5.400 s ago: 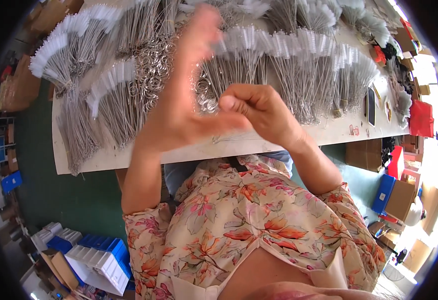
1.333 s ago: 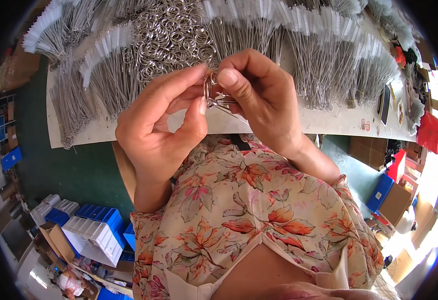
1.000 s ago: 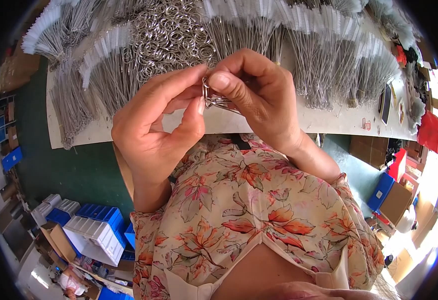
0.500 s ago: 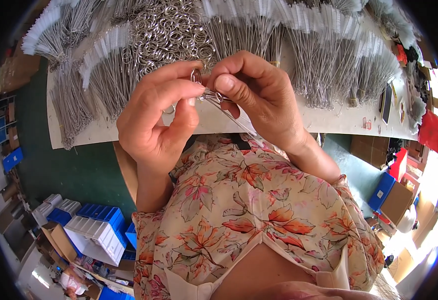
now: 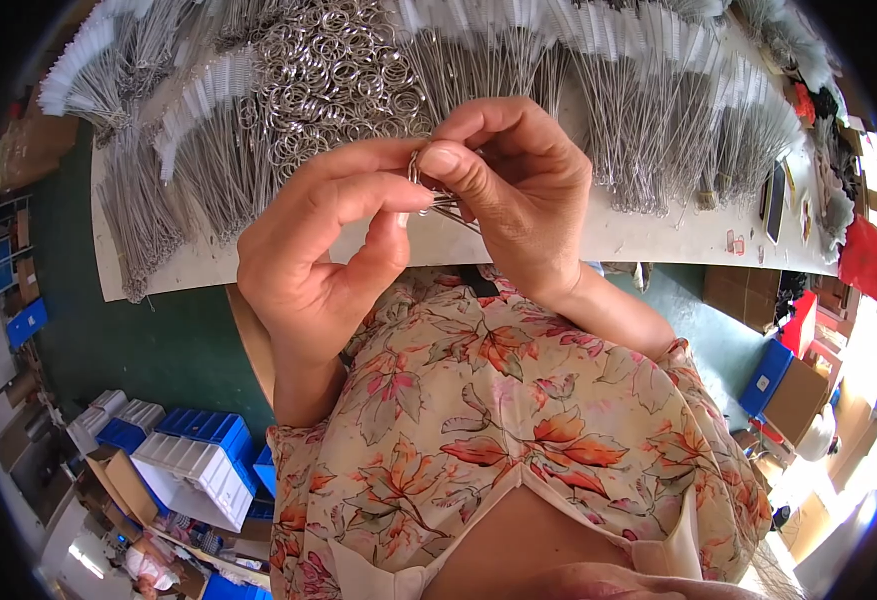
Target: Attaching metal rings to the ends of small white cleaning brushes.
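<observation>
Above the table's near edge, my left hand point(image 5: 304, 240) pinches a shiny metal split ring point(image 5: 414, 170) with its fingertips. My right hand point(image 5: 534, 200) is closed beside it, its thumb and forefinger pressed at the same ring. Thin wire stems of a few small brushes point(image 5: 447, 205) run from the ring under my right fingers, where most of their length is hidden. Whether every stem's loop sits on the ring, I cannot tell. Just beyond my hands lies a heap of loose split rings point(image 5: 344, 75).
Bundles of wire-stemmed brushes with white bristles point(image 5: 649, 120) cover the far part of the white table point(image 5: 699, 235), with more bundles point(image 5: 144, 215) at its left. A dark phone-like slab point(image 5: 775, 205) lies at the right. Blue and white plastic bins point(image 5: 194, 465) stand lower left.
My fingertips have drawn closer together around the ring. My right thumb has moved up and left onto it, and the brush stems are now more hidden.
</observation>
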A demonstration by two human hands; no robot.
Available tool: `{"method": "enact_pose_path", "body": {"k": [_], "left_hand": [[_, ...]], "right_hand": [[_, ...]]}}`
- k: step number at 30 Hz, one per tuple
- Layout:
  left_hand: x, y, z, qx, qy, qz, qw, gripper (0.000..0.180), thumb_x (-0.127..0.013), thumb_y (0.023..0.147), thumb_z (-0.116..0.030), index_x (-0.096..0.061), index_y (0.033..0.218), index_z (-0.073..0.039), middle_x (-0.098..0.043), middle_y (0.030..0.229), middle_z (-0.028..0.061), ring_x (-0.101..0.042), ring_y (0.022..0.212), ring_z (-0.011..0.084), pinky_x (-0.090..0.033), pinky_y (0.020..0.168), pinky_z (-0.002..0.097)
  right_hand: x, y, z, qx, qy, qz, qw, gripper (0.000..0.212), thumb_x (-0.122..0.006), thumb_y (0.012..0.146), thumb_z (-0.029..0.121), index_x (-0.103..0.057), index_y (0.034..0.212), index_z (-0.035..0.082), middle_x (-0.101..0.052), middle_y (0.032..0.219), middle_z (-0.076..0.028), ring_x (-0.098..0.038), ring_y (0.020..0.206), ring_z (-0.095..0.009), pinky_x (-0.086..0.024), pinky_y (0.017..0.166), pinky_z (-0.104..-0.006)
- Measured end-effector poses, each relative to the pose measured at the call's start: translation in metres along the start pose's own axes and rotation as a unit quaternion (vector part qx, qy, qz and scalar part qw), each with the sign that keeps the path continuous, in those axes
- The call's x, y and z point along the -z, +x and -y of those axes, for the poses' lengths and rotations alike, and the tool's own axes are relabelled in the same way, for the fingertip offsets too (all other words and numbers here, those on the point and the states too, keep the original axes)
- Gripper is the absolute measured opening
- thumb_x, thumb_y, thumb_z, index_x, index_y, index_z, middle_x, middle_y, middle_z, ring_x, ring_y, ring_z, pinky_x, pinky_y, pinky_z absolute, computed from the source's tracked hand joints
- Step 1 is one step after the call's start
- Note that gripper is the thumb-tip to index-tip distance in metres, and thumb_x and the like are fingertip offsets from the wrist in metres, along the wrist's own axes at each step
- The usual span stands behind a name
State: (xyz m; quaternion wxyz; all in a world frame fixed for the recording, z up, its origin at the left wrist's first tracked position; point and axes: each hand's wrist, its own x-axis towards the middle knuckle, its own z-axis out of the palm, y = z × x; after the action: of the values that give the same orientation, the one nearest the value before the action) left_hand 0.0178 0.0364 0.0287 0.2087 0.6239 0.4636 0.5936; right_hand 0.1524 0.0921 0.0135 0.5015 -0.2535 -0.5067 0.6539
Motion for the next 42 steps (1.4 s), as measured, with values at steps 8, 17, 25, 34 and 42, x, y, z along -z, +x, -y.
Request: {"method": "enact_pose_path", "body": {"k": [8,17,25,34,42], "left_hand": [[0.005,0.003,-0.011,0.031,0.021,0.033,0.999,0.019,-0.059,0.069,0.012,-0.064,0.084,0.001,-0.064,0.091,0.0145,-0.063,0.076,0.0181,-0.051,0.064,0.0253],[0.012,0.002,-0.019,0.069,0.023,0.109,0.991,0.015,-0.053,0.078,0.012,-0.059,0.090,0.006,-0.058,0.103,0.0209,-0.058,0.095,0.0230,-0.046,0.080,0.0287],[-0.001,-0.013,0.009,-0.043,0.037,-0.038,0.998,0.017,-0.058,0.075,0.008,-0.061,0.091,0.002,-0.063,0.093,0.0215,-0.063,0.078,0.0213,-0.050,0.065,0.0260],[0.008,-0.016,0.013,-0.016,-0.019,-0.081,0.996,0.013,-0.051,0.081,0.009,-0.057,0.093,0.008,-0.058,0.099,0.0245,-0.062,0.083,0.0249,-0.051,0.072,0.0313],[0.005,-0.017,0.011,0.026,-0.086,-0.083,0.992,0.014,-0.048,0.082,0.012,-0.055,0.094,0.010,-0.056,0.102,0.0256,-0.063,0.084,0.0261,-0.052,0.075,0.0325]], "right_hand": [[0.000,-0.003,0.005,-0.007,0.046,0.012,0.999,0.017,-0.064,0.081,0.004,-0.054,0.093,-0.001,-0.061,0.079,-0.005,-0.058,0.072,-0.008,-0.051,0.065,-0.0207],[0.000,0.000,0.011,-0.064,0.061,0.038,0.995,0.020,-0.067,0.079,0.007,-0.053,0.090,-0.001,-0.060,0.079,-0.004,-0.058,0.072,-0.007,-0.049,0.063,-0.0192],[0.008,0.006,0.012,-0.101,0.018,0.095,0.990,0.019,-0.068,0.080,0.011,-0.053,0.087,0.002,-0.060,0.078,-0.001,-0.056,0.068,-0.004,-0.045,0.058,-0.0169],[0.028,0.008,0.010,-0.087,-0.013,0.189,0.978,0.014,-0.056,0.086,0.003,-0.060,0.099,0.000,-0.061,0.091,-0.007,-0.059,0.084,-0.013,-0.049,0.071,-0.0235],[0.027,0.001,-0.003,-0.055,-0.061,0.164,0.983,0.013,-0.064,0.078,-0.002,-0.063,0.092,0.000,-0.062,0.092,-0.006,-0.060,0.086,-0.011,-0.049,0.068,-0.0218]]}}
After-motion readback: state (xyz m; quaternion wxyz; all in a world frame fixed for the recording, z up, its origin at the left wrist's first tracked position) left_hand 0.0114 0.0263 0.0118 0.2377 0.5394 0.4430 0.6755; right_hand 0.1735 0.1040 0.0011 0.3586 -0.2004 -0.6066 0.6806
